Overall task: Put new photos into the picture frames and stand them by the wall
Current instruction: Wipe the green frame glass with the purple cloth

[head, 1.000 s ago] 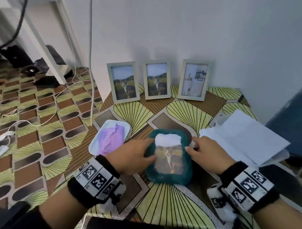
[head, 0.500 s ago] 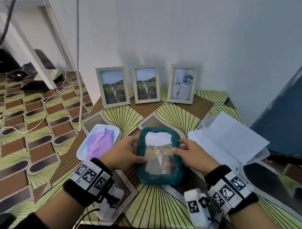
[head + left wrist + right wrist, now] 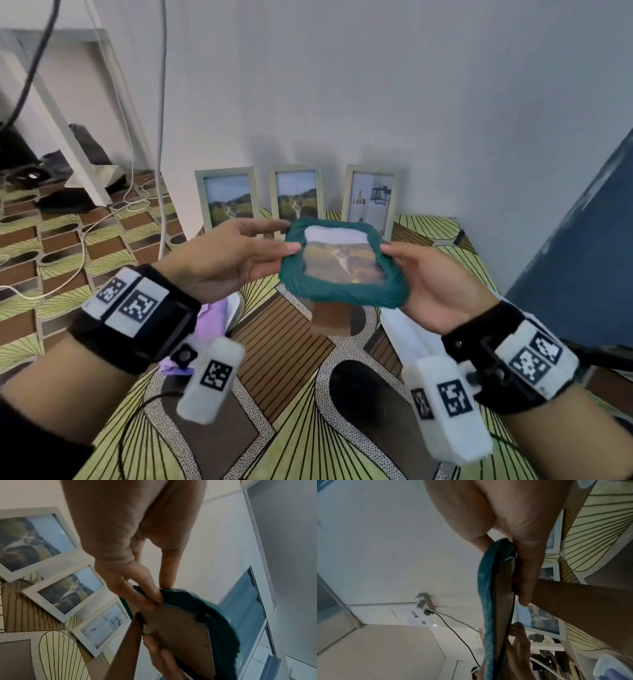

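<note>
**Teal frame held aloft, three frames at the wall**

Entries run left to right as I read the head view.

1. Floor [image 3: 41,246]: patterned covering in green and brown, with white cables [image 3: 102,219] trailing across it, far left.
2. Tray with purple cloth [image 3: 214,317]: lies on the table [image 3: 291,428], mostly hidden under my left wrist.
3. Left hand [image 3: 226,260]: raised above the table, thumb on the front and fingers behind, pinching the left edge of the teal frame.
4. First wall frame [image 3: 227,200]: pale, upright against the wall, cat photo inside.
5. Second wall frame [image 3: 296,195]: just beside the first, same kind of cat photo; its lower part is hidden behind the held frame.
6. Teal frame [image 3: 342,267]: yarn-wrapped border, cat photo showing, held in the air between both hands, clear of the table and tilted face up. The left wrist view shows its brown back board [image 3: 180,631].
7. Third wall frame [image 3: 371,200]: upright at the wall, holding an interior picture.
8. Right hand [image 3: 442,287]: thumb on the front, fingers beneath, gripping the frame's right edge.
9. White papers [image 3: 397,329]: on the table beneath the right hand.
</note>
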A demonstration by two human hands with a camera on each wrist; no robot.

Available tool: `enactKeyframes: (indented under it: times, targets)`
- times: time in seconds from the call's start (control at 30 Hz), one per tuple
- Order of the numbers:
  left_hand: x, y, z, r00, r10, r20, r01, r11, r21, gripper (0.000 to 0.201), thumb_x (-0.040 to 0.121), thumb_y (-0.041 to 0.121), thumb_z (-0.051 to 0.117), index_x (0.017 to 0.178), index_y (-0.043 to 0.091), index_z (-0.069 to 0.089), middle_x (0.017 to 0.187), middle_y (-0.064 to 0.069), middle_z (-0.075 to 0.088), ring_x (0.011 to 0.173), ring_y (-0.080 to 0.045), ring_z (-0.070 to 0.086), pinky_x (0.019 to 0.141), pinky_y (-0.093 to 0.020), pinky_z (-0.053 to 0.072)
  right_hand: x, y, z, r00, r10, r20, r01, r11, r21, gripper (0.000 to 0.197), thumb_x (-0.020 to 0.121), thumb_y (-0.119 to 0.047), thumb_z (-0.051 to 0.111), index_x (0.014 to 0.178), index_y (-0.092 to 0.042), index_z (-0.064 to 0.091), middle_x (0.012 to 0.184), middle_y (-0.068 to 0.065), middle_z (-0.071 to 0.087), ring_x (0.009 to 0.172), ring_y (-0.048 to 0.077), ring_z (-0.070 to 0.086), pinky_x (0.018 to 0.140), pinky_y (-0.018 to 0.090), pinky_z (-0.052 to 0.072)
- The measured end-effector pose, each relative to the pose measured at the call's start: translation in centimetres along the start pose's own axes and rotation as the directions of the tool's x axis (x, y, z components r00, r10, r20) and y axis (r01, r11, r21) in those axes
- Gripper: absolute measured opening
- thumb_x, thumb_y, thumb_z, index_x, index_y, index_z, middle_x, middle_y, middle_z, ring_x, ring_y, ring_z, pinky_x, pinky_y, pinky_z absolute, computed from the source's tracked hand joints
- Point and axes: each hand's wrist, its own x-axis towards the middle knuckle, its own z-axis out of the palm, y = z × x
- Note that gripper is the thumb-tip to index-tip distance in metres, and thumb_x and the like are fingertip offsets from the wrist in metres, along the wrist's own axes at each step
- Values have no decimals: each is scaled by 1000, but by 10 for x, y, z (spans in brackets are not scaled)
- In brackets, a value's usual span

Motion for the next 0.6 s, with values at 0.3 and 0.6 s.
enactKeyframes:
  times: [0.3,0.6]
  targets:
    - [17,0,5,996,-85,30,85,996,11,66,75,-5,68,137,8,46,116,-19,70,98,-27,72,68,-26,61,9,-16,-6,997,55,-45,-57,998,-42,33,98,-8,37,121,0,59,116,24,67,93,35,71,72,44,61]
    - [41,-9,2,998,40,55,-49,981,190,91,71,-10,71,144,37,45,125,-9,67,107,-29,69,79,-37,60,28,-27,-21,979,-174,-103,162,980,-112,27,91,7,46,113,-7,54,110,21,59,98,31,59,95,54,51]
